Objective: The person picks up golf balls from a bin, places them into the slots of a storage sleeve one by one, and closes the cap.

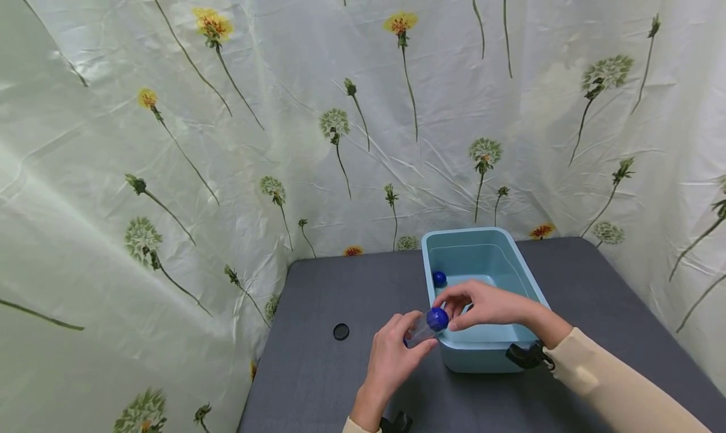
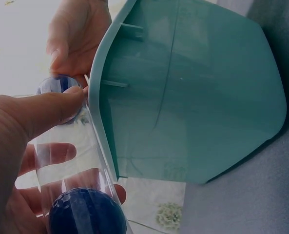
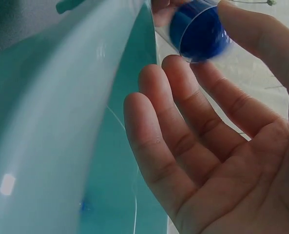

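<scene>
My left hand (image 1: 391,354) grips a clear plastic tube (image 1: 420,331), thumb on one side and fingers on the other, tilted up toward the bin's near left corner. One dimpled blue golf ball (image 2: 88,212) sits at the tube's lower end. At its mouth is another blue golf ball (image 1: 437,319), partly inside the rim in the right wrist view. Thumb and index finger of my right hand (image 1: 488,304) pinch this ball; the other fingers (image 3: 144,117) are loosely bent beside it, over the bin's edge.
A light blue plastic bin (image 1: 482,359) stands right of centre on the dark table (image 1: 306,382). Inside it, by the left wall, lies a blue ball (image 1: 439,278). A round black lid (image 1: 341,331) rests on the table at left. Behind hangs a flowered curtain (image 1: 283,105).
</scene>
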The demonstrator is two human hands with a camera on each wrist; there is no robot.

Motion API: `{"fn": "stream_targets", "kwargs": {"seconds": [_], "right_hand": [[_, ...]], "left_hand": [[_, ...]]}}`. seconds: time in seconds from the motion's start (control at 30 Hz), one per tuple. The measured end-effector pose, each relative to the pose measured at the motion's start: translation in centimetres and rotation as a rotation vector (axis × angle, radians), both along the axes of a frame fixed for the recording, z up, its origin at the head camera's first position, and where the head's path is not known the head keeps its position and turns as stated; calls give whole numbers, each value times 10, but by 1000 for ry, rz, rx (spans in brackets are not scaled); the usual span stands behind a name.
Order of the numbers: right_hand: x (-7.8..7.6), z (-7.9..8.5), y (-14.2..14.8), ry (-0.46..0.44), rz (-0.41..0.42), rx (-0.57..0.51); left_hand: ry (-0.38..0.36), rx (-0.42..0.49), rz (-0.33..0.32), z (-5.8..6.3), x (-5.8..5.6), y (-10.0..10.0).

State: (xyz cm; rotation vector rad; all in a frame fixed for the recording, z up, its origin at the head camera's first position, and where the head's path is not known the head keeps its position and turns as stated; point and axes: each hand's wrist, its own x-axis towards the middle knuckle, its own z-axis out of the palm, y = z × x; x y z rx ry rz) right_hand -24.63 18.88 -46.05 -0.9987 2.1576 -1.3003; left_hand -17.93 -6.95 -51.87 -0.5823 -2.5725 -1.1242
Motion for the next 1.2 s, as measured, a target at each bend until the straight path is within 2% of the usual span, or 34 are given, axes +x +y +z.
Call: {"fn": "stream_targets", "kwargs": {"seconds": [0.2,0.33,0.43,0.63,0.8,1.0,1.2], "right_hand": [[-2,1,-2,2,12,-12],[-6,5,0,11,-14,1],[-13,9,2,28,-50,14],[-39,16,7,27,-114,44],[-65,15,11,13,-168,59],[-87,6,13,-17,-232,85],[-104,-12,11,-46,-281,104]], "left_hand": [[-18,-1,20,1,-2,-2],[-61,4,46,0,-1,-3],[-65,9,52,-1,-1,-4],[-62,19,61,-3,-4,-5],[-61,26,64,-4,-6,-5],[-76,37,63,-2,-7,-7],[-90,33,67,-3,-6,-10]]}}
